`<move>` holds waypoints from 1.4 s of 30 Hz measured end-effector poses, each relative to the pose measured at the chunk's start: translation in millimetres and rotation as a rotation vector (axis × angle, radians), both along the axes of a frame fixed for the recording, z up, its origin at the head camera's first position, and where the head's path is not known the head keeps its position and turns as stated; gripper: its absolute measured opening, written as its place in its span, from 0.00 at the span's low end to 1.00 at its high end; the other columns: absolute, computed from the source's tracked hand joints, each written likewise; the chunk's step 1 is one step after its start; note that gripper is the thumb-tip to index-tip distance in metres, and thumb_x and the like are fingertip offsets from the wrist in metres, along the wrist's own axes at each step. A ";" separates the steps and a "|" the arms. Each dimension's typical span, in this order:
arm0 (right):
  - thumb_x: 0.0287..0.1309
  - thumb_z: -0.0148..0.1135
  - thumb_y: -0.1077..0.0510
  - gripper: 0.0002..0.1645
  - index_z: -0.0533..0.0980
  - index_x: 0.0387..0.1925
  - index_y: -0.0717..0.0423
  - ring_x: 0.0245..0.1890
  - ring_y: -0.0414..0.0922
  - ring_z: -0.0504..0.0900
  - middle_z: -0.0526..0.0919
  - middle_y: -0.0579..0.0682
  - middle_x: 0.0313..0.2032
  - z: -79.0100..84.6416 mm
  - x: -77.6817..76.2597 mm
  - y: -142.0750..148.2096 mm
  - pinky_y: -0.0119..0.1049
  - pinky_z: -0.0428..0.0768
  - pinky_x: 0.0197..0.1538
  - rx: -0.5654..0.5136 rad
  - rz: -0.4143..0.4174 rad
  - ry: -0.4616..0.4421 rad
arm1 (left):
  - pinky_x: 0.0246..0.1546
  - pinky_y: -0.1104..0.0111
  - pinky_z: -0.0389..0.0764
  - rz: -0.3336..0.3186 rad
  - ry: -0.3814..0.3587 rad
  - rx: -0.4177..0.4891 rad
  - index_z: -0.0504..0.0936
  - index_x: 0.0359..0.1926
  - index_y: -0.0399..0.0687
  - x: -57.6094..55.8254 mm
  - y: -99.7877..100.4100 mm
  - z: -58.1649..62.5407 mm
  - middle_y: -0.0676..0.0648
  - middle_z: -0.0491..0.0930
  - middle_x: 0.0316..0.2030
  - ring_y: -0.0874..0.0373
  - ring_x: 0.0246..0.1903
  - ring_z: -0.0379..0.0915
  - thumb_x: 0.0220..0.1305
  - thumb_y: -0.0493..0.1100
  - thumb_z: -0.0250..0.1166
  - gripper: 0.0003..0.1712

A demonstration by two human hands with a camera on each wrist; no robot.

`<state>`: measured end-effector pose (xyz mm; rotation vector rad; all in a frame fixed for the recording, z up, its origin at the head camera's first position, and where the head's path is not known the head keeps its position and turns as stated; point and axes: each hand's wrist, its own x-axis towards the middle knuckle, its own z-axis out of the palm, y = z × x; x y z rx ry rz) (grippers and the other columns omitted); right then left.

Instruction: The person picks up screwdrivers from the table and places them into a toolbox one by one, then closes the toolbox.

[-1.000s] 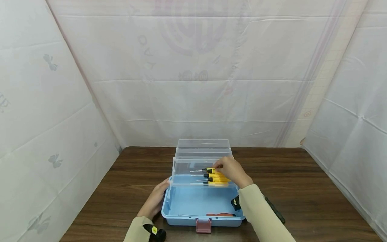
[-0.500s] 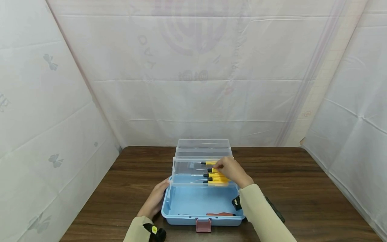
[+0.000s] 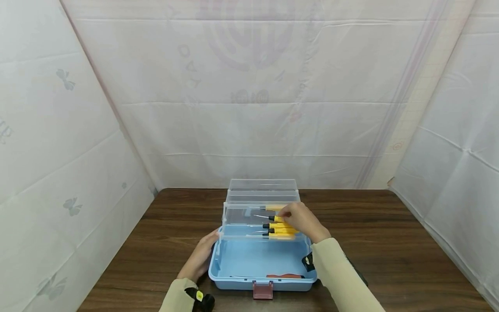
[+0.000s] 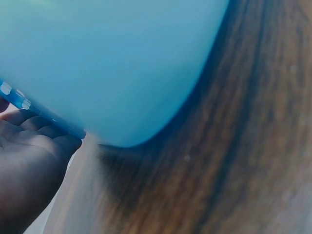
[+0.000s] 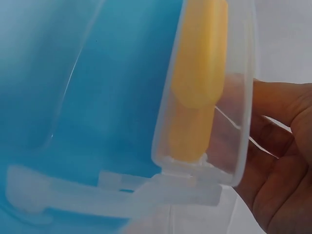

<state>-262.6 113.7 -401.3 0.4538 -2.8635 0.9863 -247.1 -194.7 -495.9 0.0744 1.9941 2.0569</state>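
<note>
A light blue toolbox (image 3: 257, 284) stands lidless-side up, with clear cantilever trays (image 3: 235, 214) folded out behind it. My left hand (image 3: 200, 253) grips its left side near the back corner; in the left wrist view the fingers (image 4: 41, 126) lie along the blue edge. Over the nearest tray, my right hand (image 3: 302, 219) pinches a yellow-handled screwdriver (image 3: 278, 219), its shaft pointing left. Several more yellow and black screwdrivers (image 3: 277, 231) lie in that tray below the hand. Another yellow screwdriver (image 3: 273, 208) lies farther back, behind clear plastic. In the right wrist view, yellow handles (image 5: 200, 58) show through the tray wall.
A red-handled tool (image 3: 285, 276) lies at the front inside the box. A dull red latch (image 3: 263, 290) hangs from the front rim. Dark wood table (image 3: 390, 242) surrounds the box, with white sheeting (image 3: 249, 130) at the back and sides.
One yellow screwdriver left the right hand's fingers and moved to the back of the trays. The right hand now lifts another one slightly. The left hand stays put.
</note>
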 end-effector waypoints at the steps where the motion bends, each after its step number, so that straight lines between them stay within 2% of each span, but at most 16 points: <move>1: 0.55 0.65 0.68 0.10 0.85 0.39 0.58 0.32 0.42 0.76 0.85 0.50 0.39 0.5 0.5 0.5 0.40 0.84 0.47 -0.003 0.001 0.001 | 0.68 0.42 0.55 -0.001 -0.001 0.003 0.53 0.73 0.38 0.1 -0.1 0.0 0.34 0.52 0.73 0.36 0.72 0.47 0.75 0.51 0.43 0.33; 8: 0.56 0.66 0.64 0.10 0.84 0.42 0.58 0.36 0.43 0.80 0.86 0.51 0.41 4.2 3.0 5.7 0.41 0.84 0.48 0.001 -0.010 -0.003 | 0.68 0.42 0.55 -0.023 0.006 0.020 0.53 0.74 0.39 0.8 -0.6 -0.7 0.34 0.52 0.73 0.36 0.72 0.47 0.75 0.51 0.43 0.33; 28: 0.56 0.66 0.63 0.15 0.82 0.47 0.60 0.34 0.42 0.78 0.85 0.51 0.39 14.1 8.4 32.5 0.36 0.84 0.38 0.015 -0.047 0.004 | 0.68 0.42 0.56 -0.026 0.004 0.012 0.53 0.73 0.39 -0.2 0.2 -1.0 0.34 0.52 0.73 0.35 0.71 0.47 0.75 0.52 0.43 0.33; 36: 0.57 0.65 0.62 0.17 0.80 0.49 0.63 0.38 0.44 0.82 0.85 0.55 0.42 11.9 12.6 47.7 0.41 0.85 0.42 0.018 -0.078 0.016 | 0.68 0.42 0.55 -0.020 0.000 0.010 0.53 0.73 0.39 -0.3 0.5 -0.2 0.34 0.52 0.72 0.35 0.71 0.48 0.75 0.51 0.43 0.33; 42: 0.57 0.65 0.61 0.16 0.81 0.48 0.62 0.35 0.44 0.80 0.85 0.55 0.41 8.5 14.7 57.2 0.41 0.85 0.40 0.017 -0.105 -0.009 | 0.69 0.42 0.54 -0.009 -0.006 0.012 0.53 0.73 0.39 -0.3 0.1 -0.5 0.34 0.52 0.73 0.36 0.72 0.47 0.75 0.50 0.43 0.33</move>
